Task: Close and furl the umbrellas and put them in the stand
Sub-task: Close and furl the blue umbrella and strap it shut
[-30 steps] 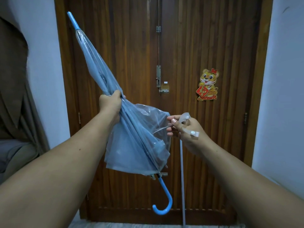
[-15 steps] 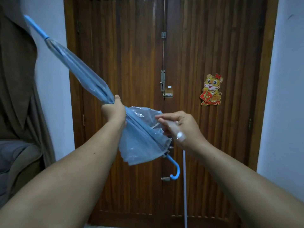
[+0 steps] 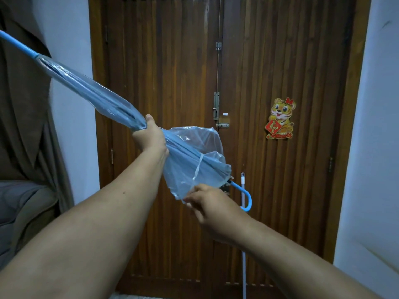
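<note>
— Slanting across the door point(image 3: 172, 61): umbrella point(image 3: 90, 91), tip high left, hooked handle point(image 3: 246, 198) low right.
— Gripped mid-length by left hand point(image 3: 151, 137), fingers wrapped round. Loose plastic and strap point(image 3: 197, 169) pinched by right hand point(image 3: 209, 203) underneath.
— Behind: tiger sticker point(image 3: 280, 119), white pole point(image 3: 243, 234).

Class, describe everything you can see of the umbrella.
The umbrella has a clear plastic canopy, a light blue shaft, tip and hooked handle. It is closed, half furled, tilted with the tip up-left. The left hand grips its middle; the right hand pinches the loose canopy's lower edge. A thin strap crosses the canopy.
</note>
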